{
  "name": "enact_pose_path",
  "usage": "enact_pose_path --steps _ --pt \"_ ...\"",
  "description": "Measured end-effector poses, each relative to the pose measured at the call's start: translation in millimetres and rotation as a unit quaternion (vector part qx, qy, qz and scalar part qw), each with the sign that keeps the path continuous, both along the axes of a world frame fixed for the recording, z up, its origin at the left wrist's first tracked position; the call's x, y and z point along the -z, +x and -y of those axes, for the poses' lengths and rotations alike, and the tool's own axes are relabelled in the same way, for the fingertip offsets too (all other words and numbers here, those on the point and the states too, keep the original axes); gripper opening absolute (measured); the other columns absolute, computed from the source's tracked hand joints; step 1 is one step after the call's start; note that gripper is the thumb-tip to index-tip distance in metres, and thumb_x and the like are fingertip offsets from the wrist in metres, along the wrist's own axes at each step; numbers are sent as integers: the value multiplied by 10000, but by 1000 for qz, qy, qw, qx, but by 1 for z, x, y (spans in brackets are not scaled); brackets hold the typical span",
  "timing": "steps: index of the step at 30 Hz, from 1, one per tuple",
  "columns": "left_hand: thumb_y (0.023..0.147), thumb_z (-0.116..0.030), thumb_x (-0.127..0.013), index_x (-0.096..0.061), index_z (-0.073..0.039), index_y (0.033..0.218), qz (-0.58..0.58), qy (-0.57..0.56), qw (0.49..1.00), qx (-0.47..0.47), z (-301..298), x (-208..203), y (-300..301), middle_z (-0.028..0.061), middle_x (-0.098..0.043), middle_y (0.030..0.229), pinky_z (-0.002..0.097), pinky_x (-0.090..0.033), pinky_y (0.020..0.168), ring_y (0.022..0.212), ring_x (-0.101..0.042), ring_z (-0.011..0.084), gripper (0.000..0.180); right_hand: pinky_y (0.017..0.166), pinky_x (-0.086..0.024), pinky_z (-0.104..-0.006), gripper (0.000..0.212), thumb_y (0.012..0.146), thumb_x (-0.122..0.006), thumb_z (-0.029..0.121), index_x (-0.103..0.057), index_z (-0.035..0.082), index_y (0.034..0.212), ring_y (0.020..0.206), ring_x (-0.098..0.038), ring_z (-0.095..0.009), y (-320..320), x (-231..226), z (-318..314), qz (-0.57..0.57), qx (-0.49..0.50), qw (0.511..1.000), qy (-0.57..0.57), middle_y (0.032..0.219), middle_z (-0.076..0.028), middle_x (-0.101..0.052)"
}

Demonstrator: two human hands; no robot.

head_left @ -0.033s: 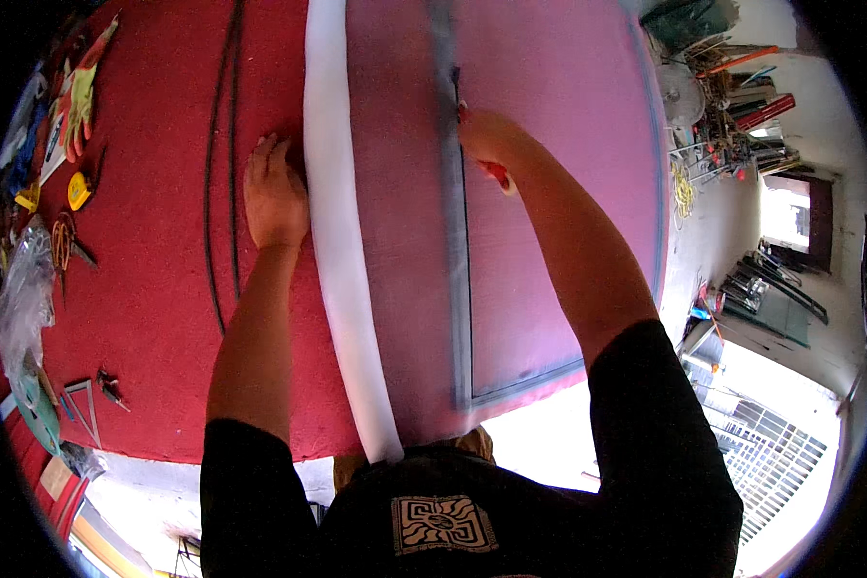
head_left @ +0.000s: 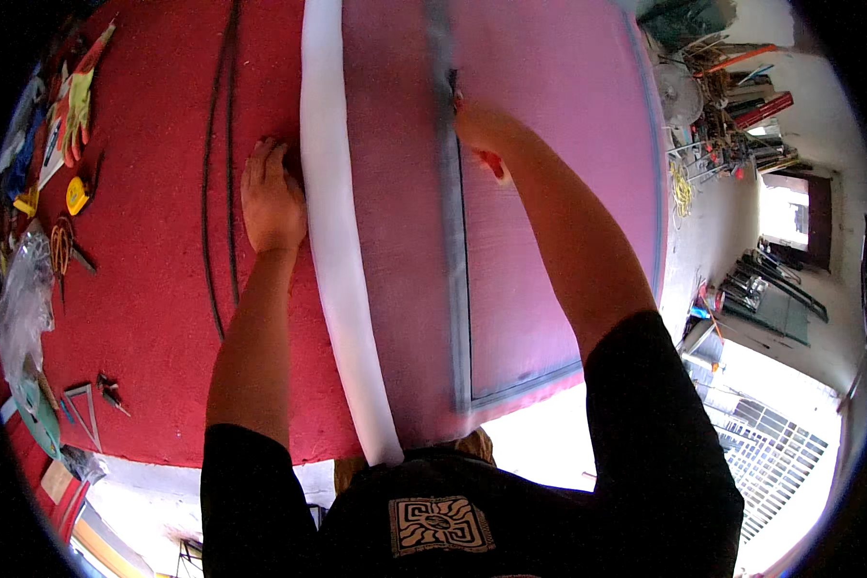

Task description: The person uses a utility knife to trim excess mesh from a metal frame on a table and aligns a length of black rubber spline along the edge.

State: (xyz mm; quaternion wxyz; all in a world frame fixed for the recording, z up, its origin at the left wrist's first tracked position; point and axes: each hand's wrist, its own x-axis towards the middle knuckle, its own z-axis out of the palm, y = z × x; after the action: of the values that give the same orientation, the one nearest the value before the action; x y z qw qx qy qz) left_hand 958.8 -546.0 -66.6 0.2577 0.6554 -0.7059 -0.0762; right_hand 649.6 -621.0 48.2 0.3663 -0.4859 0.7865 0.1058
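My right hand (head_left: 488,135) is wrapped round a red-handled tool (head_left: 492,164), mostly hidden in the fist. Its dark end reaches the grey frame bar (head_left: 450,212), where a thin black cord (head_left: 469,318) runs along the edge. Thin, see-through mesh (head_left: 549,250) covers the frame, and the red cloth shows through it. Left of the bar, the mesh's white roll (head_left: 332,202) stretches from the far side down to my waist. Against that roll my left hand (head_left: 273,202) lies flat on the red cloth (head_left: 144,318), fingers stretched out and holding nothing.
Two dark cords (head_left: 207,193) lie left of my left hand. Along the left edge are gloves (head_left: 77,111), a yellow tape measure (head_left: 77,193), scissors (head_left: 62,246), a plastic bag (head_left: 24,289) and a set square (head_left: 83,414). A fan (head_left: 679,94) and clutter stand beyond the right edge.
The whole view has shifted very slightly. Less of the red handle shows past my right hand; my left hand stays flat beside the roll.
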Motion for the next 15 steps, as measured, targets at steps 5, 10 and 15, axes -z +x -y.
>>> enact_pose_path --steps 5,10,15 --pt "1015 -37 -481 -604 -12 1435 -16 10 999 26 11 -4 -32 178 -542 1566 483 -323 1286 1498 -455 357 439 524 -541 -480 312 1063 -525 204 -728 -16 978 595 -703 -304 -88 88 81 47 76 995 -33 781 -223 -719" --pt "1013 -47 -485 -609 -13 1427 21 4 1000 -8 -1 3 6 184 -546 1559 499 -337 1274 1478 -466 384 433 505 -549 -498 356 1095 -477 212 -727 -36 1044 610 -728 -333 -27 62 20 -27 -193 980 49 874 -253 -752" --pt "1009 -57 -506 -614 -32 1428 3 -12 1000 5 4 3 -13 188 -545 1558 500 -341 1268 1471 -472 388 433 518 -565 -528 371 1091 -458 185 -742 -34 996 631 -743 -351 -44 52 26 -31 -46 997 50 892 -249 -759"
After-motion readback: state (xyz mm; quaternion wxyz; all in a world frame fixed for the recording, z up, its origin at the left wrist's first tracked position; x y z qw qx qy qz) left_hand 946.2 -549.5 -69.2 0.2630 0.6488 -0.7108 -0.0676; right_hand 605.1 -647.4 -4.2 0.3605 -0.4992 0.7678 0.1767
